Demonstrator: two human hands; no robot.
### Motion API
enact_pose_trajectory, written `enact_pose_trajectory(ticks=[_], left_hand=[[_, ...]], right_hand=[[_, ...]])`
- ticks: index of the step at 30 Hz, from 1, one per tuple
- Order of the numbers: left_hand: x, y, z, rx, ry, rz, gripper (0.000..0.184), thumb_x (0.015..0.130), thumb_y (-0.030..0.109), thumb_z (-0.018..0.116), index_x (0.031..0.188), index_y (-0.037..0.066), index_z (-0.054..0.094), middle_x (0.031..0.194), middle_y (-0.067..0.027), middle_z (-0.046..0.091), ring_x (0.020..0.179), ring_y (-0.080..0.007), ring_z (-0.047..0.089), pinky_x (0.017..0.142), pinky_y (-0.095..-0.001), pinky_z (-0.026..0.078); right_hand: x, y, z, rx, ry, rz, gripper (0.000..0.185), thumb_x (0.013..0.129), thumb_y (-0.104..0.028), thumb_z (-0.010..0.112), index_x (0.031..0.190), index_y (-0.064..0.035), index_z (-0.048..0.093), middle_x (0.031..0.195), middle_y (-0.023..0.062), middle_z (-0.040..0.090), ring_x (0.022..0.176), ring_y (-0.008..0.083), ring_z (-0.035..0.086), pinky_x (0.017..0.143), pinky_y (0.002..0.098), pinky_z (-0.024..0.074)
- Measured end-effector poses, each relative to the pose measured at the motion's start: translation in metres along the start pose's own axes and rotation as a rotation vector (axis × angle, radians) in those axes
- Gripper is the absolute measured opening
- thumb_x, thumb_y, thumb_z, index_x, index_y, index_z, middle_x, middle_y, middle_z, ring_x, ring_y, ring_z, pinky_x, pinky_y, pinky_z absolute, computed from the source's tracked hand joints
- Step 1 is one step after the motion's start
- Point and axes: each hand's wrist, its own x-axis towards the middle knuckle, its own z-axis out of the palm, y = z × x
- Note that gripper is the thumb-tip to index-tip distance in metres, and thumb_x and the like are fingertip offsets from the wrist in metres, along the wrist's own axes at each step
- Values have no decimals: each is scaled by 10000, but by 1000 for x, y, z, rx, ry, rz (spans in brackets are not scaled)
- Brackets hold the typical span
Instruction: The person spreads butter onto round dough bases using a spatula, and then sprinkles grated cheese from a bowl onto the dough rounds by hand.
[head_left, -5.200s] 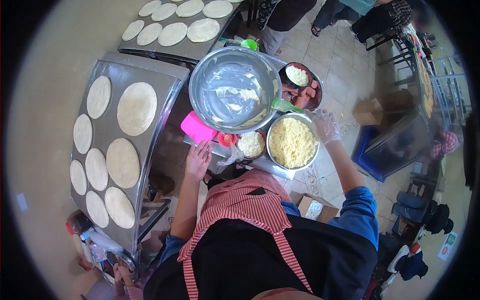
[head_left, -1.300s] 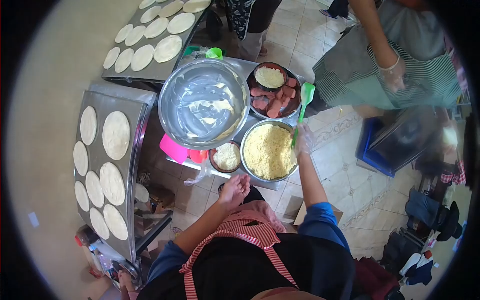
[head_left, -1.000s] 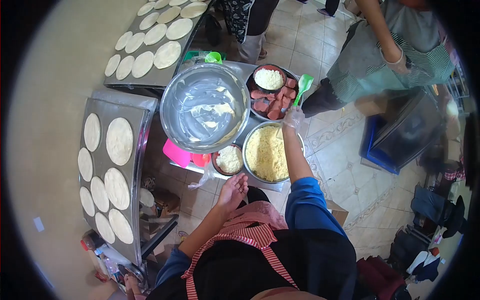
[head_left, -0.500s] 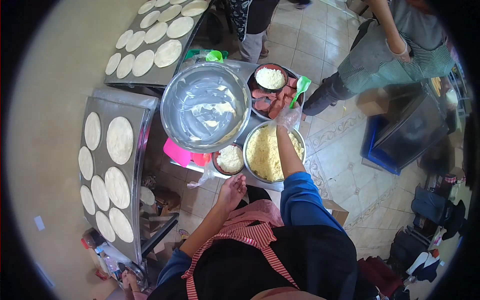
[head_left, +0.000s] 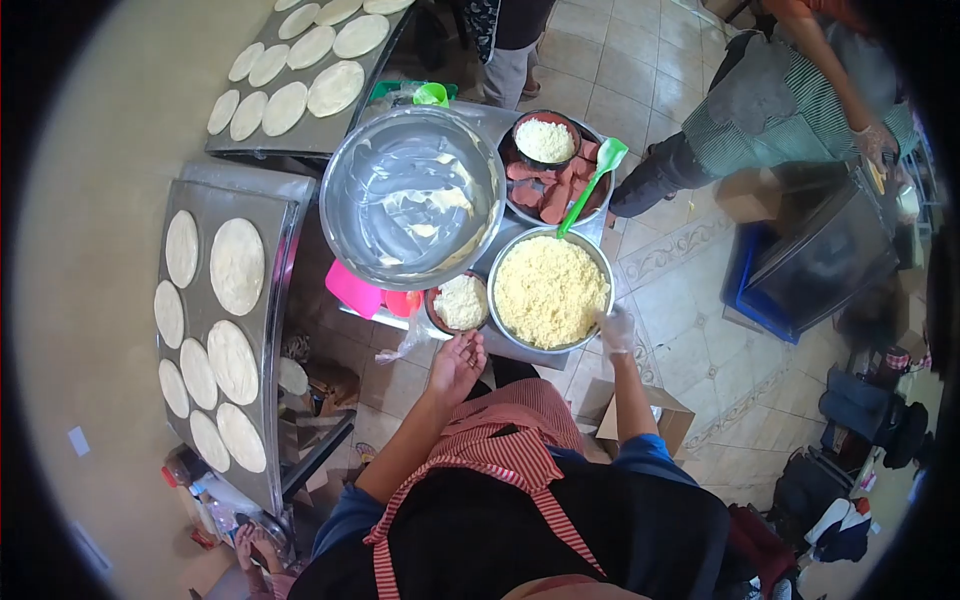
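Observation:
My right hand (head_left: 617, 330), in a clear plastic glove, is at the right rim of a metal bowl (head_left: 503, 325) filled with pale yellow crumbly food (head_left: 548, 290). Its fingers are blurred against the rim, so their grip does not show. Palm up, my left hand (head_left: 459, 365) rests just below a small brown bowl (head_left: 432, 318) of white crumbly food (head_left: 461, 300); its fingers are loosely curled and apart, with nothing in them. A green spoon (head_left: 590, 186) leans across a pan of reddish-pink slices (head_left: 553, 203), its handle end at the yellow food's bowl.
A large smeared metal bowl (head_left: 345, 240) fills the table's left side. Trays (head_left: 285, 215) of flat dough rounds (head_left: 237, 266) stand at the left. Another brown bowl of white food (head_left: 544, 141) sits on the slices. A person in a striped apron (head_left: 740, 135) stands at upper right.
My right hand has pulled back from beside the green spoon to the bowl's right rim. The spoon's handle now shows fully. The yellow food lies more evenly. My left hand has risen slightly.

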Motion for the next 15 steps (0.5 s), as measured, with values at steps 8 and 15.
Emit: enact_pose_trajectory(ticks=[8,15], left_hand=[[6,-13,-10,-33,-71,-18,285,902,231,503,1085,13,526,1001,-74,567,860,-164,530,809,-282,448],[-28,-23,-55,102,-141,73,345,901,227,494,1174,18,480,1047,-85,563,932,-168,528,823,-277,458]], right_hand=[[-4,66,35,586,-522,101,330,813,-211,644,1058,-12,548,902,72,592,739,147,594,553,254,544],[-58,132,13,822,-485,160,250,836,-111,558,1058,0,527,973,81,588,825,198,593,731,352,518]])
